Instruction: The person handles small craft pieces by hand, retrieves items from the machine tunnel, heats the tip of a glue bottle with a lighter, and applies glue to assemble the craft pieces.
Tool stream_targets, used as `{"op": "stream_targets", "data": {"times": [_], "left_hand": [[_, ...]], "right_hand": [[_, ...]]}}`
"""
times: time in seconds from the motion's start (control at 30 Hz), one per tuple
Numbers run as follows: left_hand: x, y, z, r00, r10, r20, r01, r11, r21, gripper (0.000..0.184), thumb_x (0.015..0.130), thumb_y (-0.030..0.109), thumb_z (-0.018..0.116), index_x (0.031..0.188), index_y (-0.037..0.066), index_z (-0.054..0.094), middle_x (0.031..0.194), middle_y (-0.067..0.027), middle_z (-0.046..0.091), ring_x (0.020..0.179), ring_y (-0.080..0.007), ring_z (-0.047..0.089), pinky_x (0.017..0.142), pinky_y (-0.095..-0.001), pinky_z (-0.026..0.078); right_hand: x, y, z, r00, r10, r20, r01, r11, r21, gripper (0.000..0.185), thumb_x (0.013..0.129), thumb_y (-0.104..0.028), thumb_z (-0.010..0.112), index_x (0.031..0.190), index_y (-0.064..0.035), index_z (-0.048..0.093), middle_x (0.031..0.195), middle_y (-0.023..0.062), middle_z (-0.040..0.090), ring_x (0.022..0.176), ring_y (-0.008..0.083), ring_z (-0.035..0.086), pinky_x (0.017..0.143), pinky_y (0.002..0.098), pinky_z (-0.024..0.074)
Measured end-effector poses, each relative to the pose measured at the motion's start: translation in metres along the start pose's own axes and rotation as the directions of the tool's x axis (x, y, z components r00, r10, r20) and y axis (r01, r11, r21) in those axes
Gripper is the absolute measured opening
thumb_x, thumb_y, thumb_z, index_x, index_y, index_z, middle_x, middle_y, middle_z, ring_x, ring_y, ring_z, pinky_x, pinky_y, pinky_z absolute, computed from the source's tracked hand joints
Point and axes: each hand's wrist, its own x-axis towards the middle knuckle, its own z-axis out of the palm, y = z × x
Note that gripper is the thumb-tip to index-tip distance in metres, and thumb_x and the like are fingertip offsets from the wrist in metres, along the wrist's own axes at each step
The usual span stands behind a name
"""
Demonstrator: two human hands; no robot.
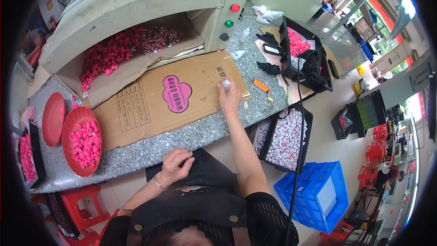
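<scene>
My right hand (230, 99) is closed around a small white squeeze bottle (226, 83) at the right end of a flat brown cardboard sheet (159, 120). The sheet has a pink printed label and lies on the speckled stone counter (150, 157). Close to my body, by the counter's front edge and over the dark apron (200, 196), my left hand (176, 165) has its fingers curled in. Whatever those fingers hold, if anything, is hidden. An orange lighter-like item (261, 86) lies to the right of my right hand.
A machine opening behind the sheet holds heaped pink pieces (111, 50). A red bowl (68, 155) of pink pieces stands at left. Black crates (307, 139) sit at right, and blue crates (314, 196) on the floor. A black cable (298, 155) hangs at right.
</scene>
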Motion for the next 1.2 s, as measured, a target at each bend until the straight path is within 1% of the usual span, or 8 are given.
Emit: {"op": "stream_targets", "data": {"times": [0.1, 0.2, 0.47, 0.63, 0.7, 0.77, 0.97, 1.2], "left_hand": [[-0.014, 0.017, -0.001, 0.976, 0.006, 0.219, 0.040, 0.978, -0.204, 0.015, 0.069, -0.002, 0.072, 0.081, 0.001, 0.063, 0.072, -0.0119, 0.062, 0.060, -0.0236, 0.061, 0.053, -0.0306, 0.050], [-0.035, 0.007, -0.004, 0.790, -0.349, 0.504, 0.489, 0.855, -0.175, 0.010, 0.077, 0.001, 0.068, 0.085, -0.003, 0.063, 0.079, -0.0096, 0.062, 0.067, -0.0166, 0.060, 0.060, -0.0259, 0.049], [-0.087, -0.026, -0.029, 0.731, -0.494, 0.471, 0.545, 0.838, 0.032, 0.011, 0.078, 0.003, 0.068, 0.086, -0.002, 0.063, 0.085, -0.0104, 0.062, 0.073, -0.0183, 0.061, 0.066, -0.0273, 0.049], [0.019, 0.047, 0.003, 0.545, -0.230, 0.806, 0.613, 0.766, -0.195, 0.024, 0.083, 0.000, 0.061, 0.107, 0.001, 0.064, 0.074, -0.0066, 0.064, 0.063, -0.0132, 0.060, 0.059, -0.0268, 0.047], [0.056, 0.075, 0.042, 0.668, 0.185, 0.720, 0.250, 0.856, -0.452, 0.028, 0.085, 0.004, 0.058, 0.112, 0.002, 0.062, 0.075, -0.0139, 0.065, 0.058, -0.0273, 0.061, 0.057, -0.0331, 0.049], [0.080, 0.095, 0.075, 0.495, 0.312, 0.811, 0.077, 0.914, -0.399, 0.030, 0.087, 0.011, 0.055, 0.116, 0.005, 0.059, 0.074, -0.0170, 0.063, 0.063, -0.0335, 0.060, 0.058, -0.0407, 0.048], [0.103, 0.113, 0.159, 0.276, 0.259, 0.925, -0.150, 0.963, -0.225, 0.041, 0.088, 0.014, 0.051, 0.129, 0.011, 0.045, 0.069, -0.0173, 0.060, 0.066, -0.0367, 0.060, 0.057, -0.0474, 0.044], [0.084, 0.100, 0.184, 0.370, 0.211, 0.905, 0.052, 0.968, -0.247, 0.041, 0.087, 0.014, 0.053, 0.127, 0.008, 0.046, 0.073, -0.0181, 0.059, 0.073, -0.0372, 0.060, 0.064, -0.0470, 0.045]], "right_hand": [[0.000, -0.003, -0.003, 1.000, -0.019, -0.015, 0.019, 1.000, -0.014, 0.026, 0.078, -0.008, 0.064, 0.102, -0.0046, 0.055, 0.090, 0.0176, 0.062, 0.085, 0.0392, 0.058, 0.076, 0.0443, 0.0447], [0.001, -0.006, -0.002, 0.999, -0.038, -0.029, 0.037, 0.999, -0.013, 0.025, 0.079, -0.011, 0.065, 0.101, -0.0050, 0.056, 0.088, 0.0169, 0.064, 0.083, 0.0383, 0.061, 0.073, 0.0435, 0.0469], [0.000, 0.002, -0.001, 0.997, -0.033, -0.074, 0.033, 0.999, -0.006, 0.027, 0.076, -0.011, 0.066, 0.102, -0.0052, 0.057, 0.088, 0.0190, 0.063, 0.084, 0.0394, 0.059, 0.074, 0.0453, 0.0454], [-0.001, 0.005, 0.000, 0.997, -0.020, -0.080, 0.021, 1.000, 0.006, 0.028, 0.074, -0.009, 0.067, 0.100, -0.0049, 0.056, 0.087, 0.0192, 0.063, 0.084, 0.0386, 0.059, 0.076, 0.0458, 0.0438], [0.000, 0.002, -0.002, 0.995, -0.042, -0.088, 0.042, 0.999, 0.003, 0.028, 0.074, -0.008, 0.067, 0.099, -0.0048, 0.056, 0.086, 0.0193, 0.063, 0.083, 0.0383, 0.059, 0.077, 0.0459, 0.0437], [-0.002, 0.000, -0.002, 0.993, -0.052, -0.106, 0.050, 0.999, -0.020, 0.027, 0.073, -0.008, 0.068, 0.098, -0.0046, 0.056, 0.084, 0.0189, 0.062, 0.082, 0.0382, 0.059, 0.076, 0.0458, 0.0436], [0.002, 0.003, -0.004, 0.987, -0.084, -0.137, 0.085, 0.996, 0.001, 0.026, 0.072, -0.007, 0.068, 0.095, -0.0044, 0.056, 0.078, 0.0182, 0.061, 0.078, 0.0381, 0.058, 0.074, 0.0459, 0.0433], [0.000, 0.000, -0.003, 0.985, -0.084, -0.152, 0.086, 0.996, 0.010, 0.027, 0.072, -0.008, 0.068, 0.095, -0.0042, 0.056, 0.077, 0.0182, 0.061, 0.075, 0.0381, 0.058, 0.072, 0.0469, 0.0433]]}}
